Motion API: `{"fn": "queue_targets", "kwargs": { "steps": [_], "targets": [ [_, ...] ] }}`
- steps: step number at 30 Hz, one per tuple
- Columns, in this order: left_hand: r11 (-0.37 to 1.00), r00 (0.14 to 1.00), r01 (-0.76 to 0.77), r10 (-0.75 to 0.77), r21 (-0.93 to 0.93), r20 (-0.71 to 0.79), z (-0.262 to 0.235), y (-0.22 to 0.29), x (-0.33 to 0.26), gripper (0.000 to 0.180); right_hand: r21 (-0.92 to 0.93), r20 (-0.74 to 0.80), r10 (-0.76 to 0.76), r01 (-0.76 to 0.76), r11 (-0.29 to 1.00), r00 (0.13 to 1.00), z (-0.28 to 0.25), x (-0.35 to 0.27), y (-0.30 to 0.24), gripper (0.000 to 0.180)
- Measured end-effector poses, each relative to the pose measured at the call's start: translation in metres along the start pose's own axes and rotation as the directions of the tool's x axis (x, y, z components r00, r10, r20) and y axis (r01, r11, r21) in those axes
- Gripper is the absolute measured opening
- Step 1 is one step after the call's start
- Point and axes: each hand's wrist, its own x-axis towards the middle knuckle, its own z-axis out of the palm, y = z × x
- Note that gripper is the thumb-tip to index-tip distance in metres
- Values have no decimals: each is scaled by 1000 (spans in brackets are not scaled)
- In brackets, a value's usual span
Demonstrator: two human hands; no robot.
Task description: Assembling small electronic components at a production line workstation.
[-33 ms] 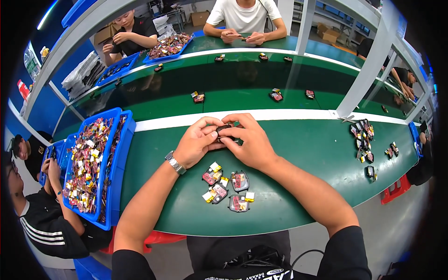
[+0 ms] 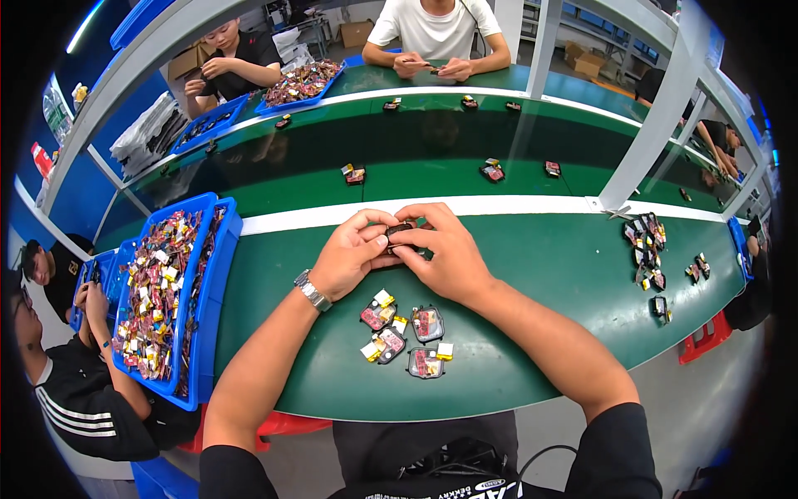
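Note:
Both hands meet over the green table, fingers curled round a small black plastic housing (image 2: 400,234). My left hand (image 2: 347,254), with a metal watch on its wrist, grips its left side. From the right, my right hand (image 2: 445,254) pinches the same piece with thumb and fingers. Much of the housing is hidden behind the fingers. Just below the hands lie several open black housings (image 2: 427,323) with red circuit boards inside; yellow-and-white parts (image 2: 383,297) sit on or beside some of them.
Left of my arms, a blue bin (image 2: 205,333) holds a heap of small circuit parts (image 2: 154,291). More housings (image 2: 646,249) lie clustered at the right. Beyond the white rail (image 2: 515,205), several units lie spaced along a dark green strip (image 2: 424,176). A metal post (image 2: 644,133) rises at right; co-workers sit around.

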Motion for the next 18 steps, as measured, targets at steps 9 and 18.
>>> {"fn": "queue_targets", "kwargs": {
  "steps": [9,18],
  "targets": [
    [999,999,-47,47,-22,-24,4,-4,1,24,8,8,9,-9,1000,1000,-2,2,-3,20],
    [983,988,-142,147,-115,43,4,-3,0,28,-95,-97,-148,138,986,984,-9,8,-15,17]
  ]
}}
